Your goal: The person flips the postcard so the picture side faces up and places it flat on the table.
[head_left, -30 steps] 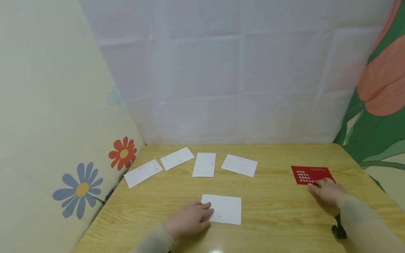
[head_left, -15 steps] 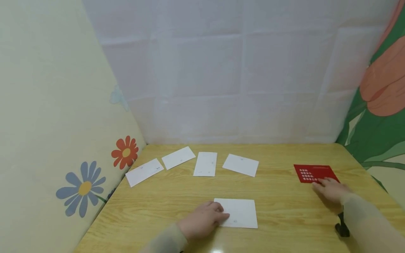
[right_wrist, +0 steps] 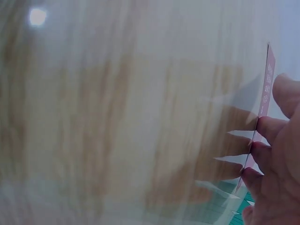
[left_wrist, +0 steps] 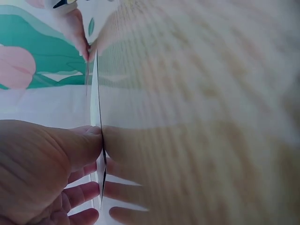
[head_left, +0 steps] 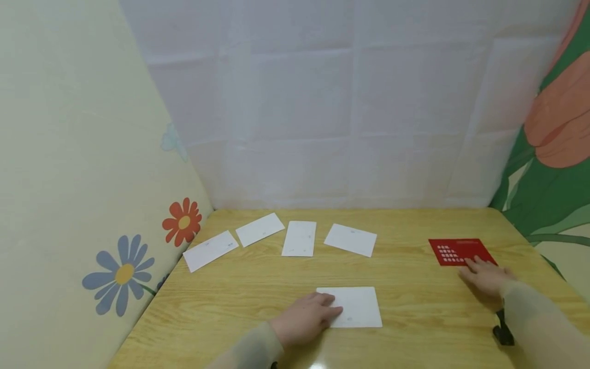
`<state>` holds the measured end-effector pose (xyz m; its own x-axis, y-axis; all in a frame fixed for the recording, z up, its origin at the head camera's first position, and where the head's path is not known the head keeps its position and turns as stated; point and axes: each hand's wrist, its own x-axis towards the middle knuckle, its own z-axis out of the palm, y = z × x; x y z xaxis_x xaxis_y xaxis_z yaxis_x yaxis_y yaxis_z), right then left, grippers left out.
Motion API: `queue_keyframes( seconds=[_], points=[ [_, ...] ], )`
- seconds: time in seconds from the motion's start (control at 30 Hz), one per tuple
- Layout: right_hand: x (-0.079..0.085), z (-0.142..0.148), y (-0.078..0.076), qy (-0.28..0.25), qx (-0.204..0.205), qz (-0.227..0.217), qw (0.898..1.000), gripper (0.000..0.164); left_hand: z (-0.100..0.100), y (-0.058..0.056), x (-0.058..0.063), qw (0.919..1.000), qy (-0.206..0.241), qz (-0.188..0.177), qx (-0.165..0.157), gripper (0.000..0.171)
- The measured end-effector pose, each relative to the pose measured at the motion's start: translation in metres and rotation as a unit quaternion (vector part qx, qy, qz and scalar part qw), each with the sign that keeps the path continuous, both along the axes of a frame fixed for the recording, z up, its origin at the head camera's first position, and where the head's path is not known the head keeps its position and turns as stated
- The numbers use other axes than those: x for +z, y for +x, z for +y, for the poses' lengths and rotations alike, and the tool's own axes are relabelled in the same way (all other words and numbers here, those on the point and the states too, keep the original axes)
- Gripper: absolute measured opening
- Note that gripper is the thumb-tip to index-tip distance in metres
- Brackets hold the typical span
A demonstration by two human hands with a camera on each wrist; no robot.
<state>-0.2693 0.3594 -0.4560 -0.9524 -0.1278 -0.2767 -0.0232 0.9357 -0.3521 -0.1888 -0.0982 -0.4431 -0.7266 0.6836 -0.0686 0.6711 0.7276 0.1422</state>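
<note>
My left hand (head_left: pixel 306 316) lies over the left end of a white card (head_left: pixel 357 310) at the front middle of the table, with fingertips and thumb on its surface. From the left wrist, that white card (left_wrist: pixel 95 108) shows nearly edge-on, thumb and fingertips right at it. At the right, my right hand (head_left: pixel 486 277) touches the near edge of a red card (head_left: pixel 461 250) with white printed characters. In the right wrist view the fingertips of the right hand (right_wrist: pixel 276 154) press along the rim of the red card (right_wrist: pixel 268 84), with the thumb held apart from them.
Several white cards lie in a loose row at the back: a far left card (head_left: pixel 210 251), a slanted card (head_left: pixel 260 229), an upright card (head_left: pixel 299 239) and a right card (head_left: pixel 351 240). A white sheet (head_left: pixel 295 102) hangs behind the wooden table (head_left: pixel 230 302); a flowered wall stands left.
My left hand has slid the white card to the right along the table. The right hand stays at the red card, its fingers now slightly more spread; the view has shifted a little.
</note>
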Motion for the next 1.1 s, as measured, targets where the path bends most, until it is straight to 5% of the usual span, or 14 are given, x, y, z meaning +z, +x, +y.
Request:
queue_keyframes(
  seconds=[0.9, 1.1],
  points=[
    [0.000, -0.007, 0.004, 0.008, -0.004, -0.005, 1.000, 0.097, -0.001, -0.009, -0.007, 0.9997, 0.010, -0.017, -0.013, 0.040],
    [0.006, -0.015, 0.007, -0.008, -0.009, 0.035, 0.999, 0.090, -0.002, -0.008, -0.006, 0.9996, 0.011, -0.026, -0.010, 0.040]
  ],
)
